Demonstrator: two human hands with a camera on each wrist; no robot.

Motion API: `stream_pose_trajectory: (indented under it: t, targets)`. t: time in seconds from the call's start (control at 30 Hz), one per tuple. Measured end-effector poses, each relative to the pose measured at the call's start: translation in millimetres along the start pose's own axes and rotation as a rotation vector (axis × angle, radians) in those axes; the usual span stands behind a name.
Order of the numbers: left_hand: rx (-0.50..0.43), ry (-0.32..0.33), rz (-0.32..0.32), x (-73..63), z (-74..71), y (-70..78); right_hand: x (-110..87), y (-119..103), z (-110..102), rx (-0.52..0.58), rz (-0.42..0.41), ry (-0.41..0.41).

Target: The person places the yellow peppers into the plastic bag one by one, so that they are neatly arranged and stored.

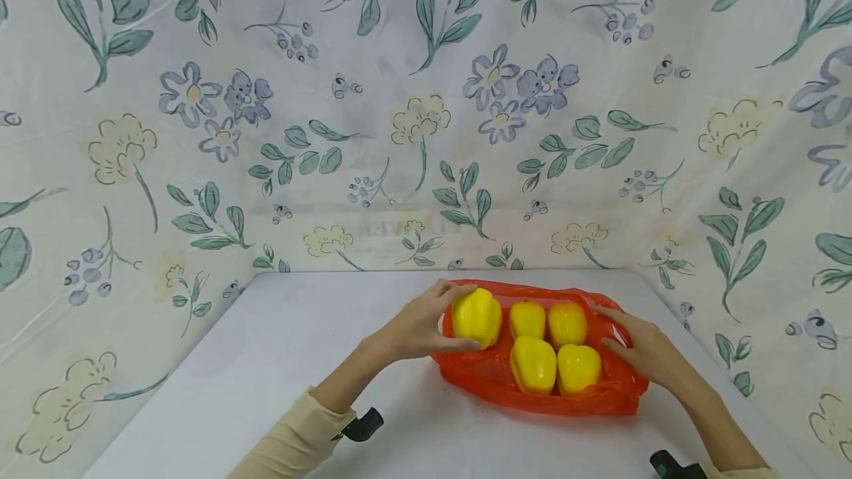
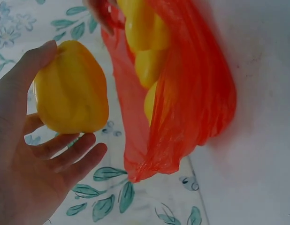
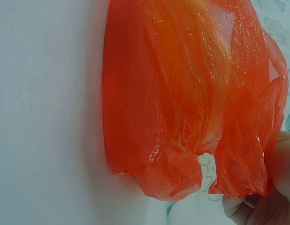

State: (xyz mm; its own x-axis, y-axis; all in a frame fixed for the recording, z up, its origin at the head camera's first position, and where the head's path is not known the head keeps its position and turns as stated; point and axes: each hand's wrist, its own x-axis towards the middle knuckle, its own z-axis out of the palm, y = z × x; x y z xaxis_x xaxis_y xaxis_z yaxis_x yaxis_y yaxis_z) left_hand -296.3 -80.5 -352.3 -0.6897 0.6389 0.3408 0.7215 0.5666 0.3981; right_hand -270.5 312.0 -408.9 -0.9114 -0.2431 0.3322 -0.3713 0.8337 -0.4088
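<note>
My left hand [image 1: 426, 324] grips a yellow bell pepper [image 1: 477, 318] over the left end of a red plastic bag [image 1: 479, 383]. In the left wrist view, the thumb lies on one side of that bell pepper [image 2: 72, 89] and the fingers reach beneath it, beside the bag [image 2: 201, 93]. Several more yellow bell peppers [image 1: 533, 365] sit inside the open bag. At the bag's right end, my right hand [image 1: 642, 346] pinches its edge. The right wrist view has the thumb and fingers of the right hand [image 3: 281, 178] at a gathered corner of the bag [image 3: 135, 93].
The bag lies on a white table [image 1: 299, 338], toward its right side. Behind and on both sides hangs a cloth [image 1: 373, 168] printed with leaves and flowers. A dark wrist device [image 1: 362, 426] shows at the left sleeve, and another [image 1: 672, 466] near the right one.
</note>
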Motion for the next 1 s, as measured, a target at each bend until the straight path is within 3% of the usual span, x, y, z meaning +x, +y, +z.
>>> stream_pose_trajectory:
  t: [0.23, 0.83, 1.0]
  targets:
    - [-0.026, -0.065, 0.008, 1.3, 12.2, 1.0, 0.3, -1, 0, 0.012, 0.008, -0.004]
    - [-0.020, -0.250, -0.120, 3.5, 36.4, -4.9, 0.6, -2, -1, 0.031, 0.024, -0.026]
    - [0.012, -0.265, -0.137, 5.2, 45.0, -8.0, 0.3, -2, 0, 0.031, 0.024, -0.030]
